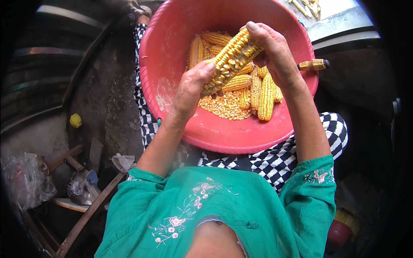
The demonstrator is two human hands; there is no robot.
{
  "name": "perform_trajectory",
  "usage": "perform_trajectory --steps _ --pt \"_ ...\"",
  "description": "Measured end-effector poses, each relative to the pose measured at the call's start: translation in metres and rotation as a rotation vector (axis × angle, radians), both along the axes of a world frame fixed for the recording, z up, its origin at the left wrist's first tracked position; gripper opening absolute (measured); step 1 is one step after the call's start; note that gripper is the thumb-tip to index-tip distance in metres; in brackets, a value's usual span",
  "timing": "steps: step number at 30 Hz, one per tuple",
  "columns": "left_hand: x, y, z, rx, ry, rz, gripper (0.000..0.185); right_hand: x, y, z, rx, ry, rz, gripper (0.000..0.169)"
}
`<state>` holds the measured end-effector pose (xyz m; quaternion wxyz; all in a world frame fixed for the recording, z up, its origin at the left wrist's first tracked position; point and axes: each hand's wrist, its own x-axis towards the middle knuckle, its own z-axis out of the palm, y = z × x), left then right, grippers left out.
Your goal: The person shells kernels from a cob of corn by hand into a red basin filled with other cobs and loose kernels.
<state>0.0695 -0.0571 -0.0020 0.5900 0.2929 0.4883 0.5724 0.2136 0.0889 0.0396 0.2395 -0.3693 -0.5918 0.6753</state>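
Note:
Both hands hold one ear of dried yellow corn (pixel 230 59) slantwise above a large red plastic basin (pixel 222 142). My left hand (pixel 192 85) grips its lower end, with the thumb on top. Around the upper end is my right hand (pixel 274 48), its thumb raised along the edge. Part of the ear's side shows gaps and several loose or tilted kernels. Below, in the basin, lie several whole ears of corn (pixel 266 96) and a spread of loose kernels (pixel 226 106). The undersides of both hands are partly hidden.
A tool's wooden handle (pixel 313 64) juts over the basin's right rim. The basin rests between the legs, in checkered trousers (pixel 277 161). At left are a yellow-green fruit (pixel 75 120), plastic bags (pixel 27 180) and a wooden frame (pixel 92 211). Pale stalks or cobs (pixel 306 7) lie at upper right.

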Motion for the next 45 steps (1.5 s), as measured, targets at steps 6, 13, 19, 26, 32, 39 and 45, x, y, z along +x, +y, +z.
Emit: perform_trajectory --steps 6,13,19,26,32,39,45 --pt "0.001 -0.001 0.000 -0.034 0.001 -0.015 0.048 -0.006 -0.010 -0.008 0.044 0.059 0.028 0.046" --pt "0.004 0.001 -0.002 -0.033 0.004 0.095 0.049 -0.013 -0.024 -0.015 -0.117 0.148 0.032 0.070" --pt "0.004 0.001 -0.004 -0.004 -0.019 0.118 0.047 -0.013 -0.026 -0.020 -0.220 0.221 0.119 0.063" --pt "0.003 0.000 -0.004 -0.021 0.001 0.128 0.042 -0.014 -0.031 -0.024 -0.274 0.309 0.141 0.056" --pt "0.004 0.001 -0.006 0.002 0.031 0.140 0.041 -0.014 -0.035 -0.026 -0.212 0.305 0.142 0.057" --pt "0.011 0.002 -0.006 -0.001 0.179 0.177 0.042 -0.016 -0.034 -0.018 -0.178 0.129 0.064 0.051" --pt "0.006 0.001 -0.008 0.025 0.149 0.151 0.043 -0.013 -0.031 -0.019 -0.178 0.154 0.140 0.043"
